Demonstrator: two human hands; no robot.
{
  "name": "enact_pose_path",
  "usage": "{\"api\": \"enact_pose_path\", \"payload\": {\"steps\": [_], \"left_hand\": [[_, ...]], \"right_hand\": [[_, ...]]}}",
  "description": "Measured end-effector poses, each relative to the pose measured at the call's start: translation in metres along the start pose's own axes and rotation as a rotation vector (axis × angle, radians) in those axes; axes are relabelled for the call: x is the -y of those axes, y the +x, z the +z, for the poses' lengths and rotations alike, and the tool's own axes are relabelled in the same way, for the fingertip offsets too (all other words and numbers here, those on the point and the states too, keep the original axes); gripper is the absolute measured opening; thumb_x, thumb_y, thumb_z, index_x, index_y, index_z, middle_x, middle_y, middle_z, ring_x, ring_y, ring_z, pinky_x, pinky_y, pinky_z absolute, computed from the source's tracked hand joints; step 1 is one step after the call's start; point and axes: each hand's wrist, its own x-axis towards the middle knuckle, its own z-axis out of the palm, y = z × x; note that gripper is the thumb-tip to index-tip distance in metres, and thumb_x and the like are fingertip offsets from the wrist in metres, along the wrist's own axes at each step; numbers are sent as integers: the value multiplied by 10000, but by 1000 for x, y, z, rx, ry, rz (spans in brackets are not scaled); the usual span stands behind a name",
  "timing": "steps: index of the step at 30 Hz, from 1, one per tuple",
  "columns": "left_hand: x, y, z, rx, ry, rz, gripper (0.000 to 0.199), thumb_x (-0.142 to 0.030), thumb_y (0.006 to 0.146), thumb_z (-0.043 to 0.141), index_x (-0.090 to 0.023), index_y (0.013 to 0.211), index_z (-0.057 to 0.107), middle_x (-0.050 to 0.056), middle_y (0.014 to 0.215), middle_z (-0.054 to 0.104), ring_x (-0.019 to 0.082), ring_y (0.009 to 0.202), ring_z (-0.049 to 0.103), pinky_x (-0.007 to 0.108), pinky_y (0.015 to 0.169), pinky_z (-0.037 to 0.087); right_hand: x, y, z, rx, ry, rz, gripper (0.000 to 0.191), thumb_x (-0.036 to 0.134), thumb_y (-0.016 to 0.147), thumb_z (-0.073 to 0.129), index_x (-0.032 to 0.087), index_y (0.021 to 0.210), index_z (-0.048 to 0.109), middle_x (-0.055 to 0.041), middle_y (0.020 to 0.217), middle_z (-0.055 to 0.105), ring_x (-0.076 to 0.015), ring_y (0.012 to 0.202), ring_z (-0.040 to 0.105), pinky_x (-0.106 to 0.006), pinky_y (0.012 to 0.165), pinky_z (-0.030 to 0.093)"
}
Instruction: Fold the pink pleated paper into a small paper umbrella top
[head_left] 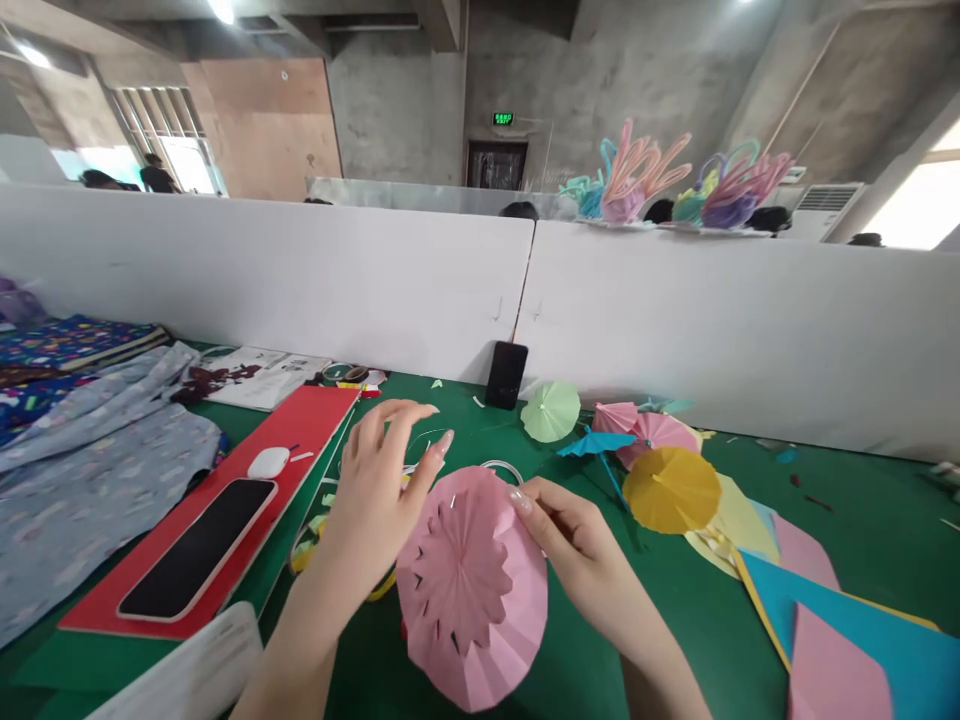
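A pleated pink paper umbrella (517, 640) faces me, with a smaller zigzag-edged folded layer (465, 570) at its middle. My right hand (574, 535) pinches its upper right rim between thumb and fingers. Just above its upper left side is my left hand (382, 475), thumb and fingers apart, with nothing clearly held in it. Beyond my right hand stand small finished paper umbrellas: a yellow one (671, 490), a blue one (596, 443) on a stick, a pale green one (551, 411) and a pink one (660, 435).
Coloured paper sheets (862, 590) lie at the right of the green table (600, 640). On the left are a red board (315, 410) with a phone (199, 548) on it, and cloth (97, 480). Another phone (507, 374) leans against the white partition (375, 270).
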Motion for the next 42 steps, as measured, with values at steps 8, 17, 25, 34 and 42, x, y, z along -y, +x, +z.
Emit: {"api": "enact_pose_path", "payload": {"steps": [8, 17, 25, 34, 42], "left_hand": [[10, 7, 2, 473, -483, -134, 447, -491, 916, 406, -326, 1331, 389, 38, 1058, 580, 127, 696, 590, 227, 561, 469], [-2, 4, -12, 310, -478, -120, 246, -464, 853, 567, -332, 1058, 597, -16, 917, 614, 157, 802, 587, 240, 652, 459], [-11, -2, -12, 256, -390, -24, 158, -410, 865, 574, -357, 1010, 608, -71, 1032, 655, 140, 942, 606, 215, 759, 473], [-7, -3, -12, 239, -333, -5, 159, -377, 877, 560, -353, 1027, 604, -61, 1053, 652, 150, 967, 611, 234, 772, 487], [-10, -1, -12, 257, -338, 1, 147, -330, 887, 539, -300, 1012, 610, -39, 1072, 668, 161, 1007, 612, 255, 846, 493]], "right_hand": [[4, -4, 3, -67, 51, -99, 331, 414, 948, 419, 180, 722, 481, 27, 668, 377, -115, 610, 312, -244, 540, 275], [2, -3, 3, 26, 16, -26, 399, 468, 962, 346, 203, 666, 314, 48, 644, 263, -114, 589, 237, -257, 526, 234], [-1, 0, 6, 33, -42, 19, 408, 473, 939, 401, 199, 651, 311, 44, 649, 212, -109, 583, 190, -271, 492, 176], [-4, 3, 5, 62, -12, 5, 407, 455, 947, 392, 198, 644, 308, 41, 649, 216, -109, 586, 186, -273, 496, 177], [-5, 5, 6, 76, -26, 28, 406, 462, 949, 372, 202, 644, 303, 33, 654, 217, -115, 587, 191, -275, 503, 181]]}}
